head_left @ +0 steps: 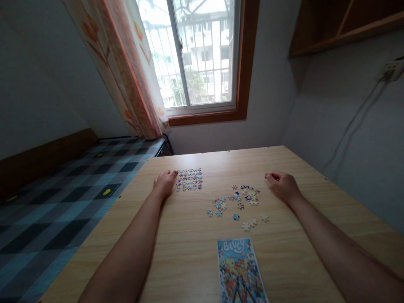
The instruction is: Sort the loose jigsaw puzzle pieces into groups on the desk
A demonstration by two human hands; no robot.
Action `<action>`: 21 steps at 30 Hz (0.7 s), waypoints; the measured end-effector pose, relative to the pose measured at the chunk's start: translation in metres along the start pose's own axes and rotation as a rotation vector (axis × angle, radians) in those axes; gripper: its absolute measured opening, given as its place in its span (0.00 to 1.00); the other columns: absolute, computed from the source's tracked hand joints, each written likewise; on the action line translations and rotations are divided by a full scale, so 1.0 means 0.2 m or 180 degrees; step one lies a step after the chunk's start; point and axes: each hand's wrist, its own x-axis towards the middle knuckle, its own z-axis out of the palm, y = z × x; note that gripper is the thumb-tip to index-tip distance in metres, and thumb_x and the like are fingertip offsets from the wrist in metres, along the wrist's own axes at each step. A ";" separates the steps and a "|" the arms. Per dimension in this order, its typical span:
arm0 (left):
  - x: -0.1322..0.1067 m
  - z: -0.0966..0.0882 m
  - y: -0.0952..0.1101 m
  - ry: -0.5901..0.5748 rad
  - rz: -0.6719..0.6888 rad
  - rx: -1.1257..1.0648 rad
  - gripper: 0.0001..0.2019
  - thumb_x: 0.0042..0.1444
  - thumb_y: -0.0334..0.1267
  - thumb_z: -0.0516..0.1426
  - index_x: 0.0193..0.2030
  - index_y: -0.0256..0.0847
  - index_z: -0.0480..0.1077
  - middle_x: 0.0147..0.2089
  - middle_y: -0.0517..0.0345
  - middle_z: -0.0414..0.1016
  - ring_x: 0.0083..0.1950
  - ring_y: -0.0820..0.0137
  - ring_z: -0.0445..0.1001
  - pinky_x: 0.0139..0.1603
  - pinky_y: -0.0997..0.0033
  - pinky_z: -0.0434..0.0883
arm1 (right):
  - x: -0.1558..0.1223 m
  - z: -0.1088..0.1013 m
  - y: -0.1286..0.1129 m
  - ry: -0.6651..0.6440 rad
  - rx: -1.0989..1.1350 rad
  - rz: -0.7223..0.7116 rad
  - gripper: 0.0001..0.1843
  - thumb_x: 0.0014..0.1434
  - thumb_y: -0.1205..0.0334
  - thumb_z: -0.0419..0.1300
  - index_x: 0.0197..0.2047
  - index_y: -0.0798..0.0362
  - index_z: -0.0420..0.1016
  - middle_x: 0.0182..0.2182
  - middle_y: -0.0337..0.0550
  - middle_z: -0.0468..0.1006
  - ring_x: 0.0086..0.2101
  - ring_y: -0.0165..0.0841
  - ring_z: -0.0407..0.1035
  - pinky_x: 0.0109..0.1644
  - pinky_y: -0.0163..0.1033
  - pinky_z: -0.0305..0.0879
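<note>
My left hand (164,184) rests on the table at the left side of a block of small jigsaw pieces (190,180) laid out in rows. Its fingers are loosely bent and apart, with a fingertip close to the block's upper left corner. My right hand (283,186) lies on the table right of the scattered jigsaw pieces (251,198), its fingers curled in and nothing visible in them. Some loose pieces show picture colours. Others, like the pale pieces (249,225) nearer me, look plain. A picture sheet reading "Bluey" (240,269) lies closest to me.
The wooden table (186,235) ends at a far edge below a window (205,54). A bed with a checked cover (63,198) stands along the left. A patterned curtain (126,71) hangs beside the window. A shelf (347,29) and a cable (353,118) are on the right wall.
</note>
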 end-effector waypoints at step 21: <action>0.02 0.03 -0.03 0.0787 -0.0906 -0.0406 0.27 0.63 0.50 0.41 0.52 0.34 0.72 0.56 0.36 0.72 0.59 0.51 0.68 0.61 0.52 0.60 | -0.02 0.01 -0.07 -0.1256 0.0546 -0.1059 0.09 0.51 0.64 0.59 0.34 0.53 0.81 0.35 0.43 0.79 0.38 0.32 0.71 0.44 0.36 0.66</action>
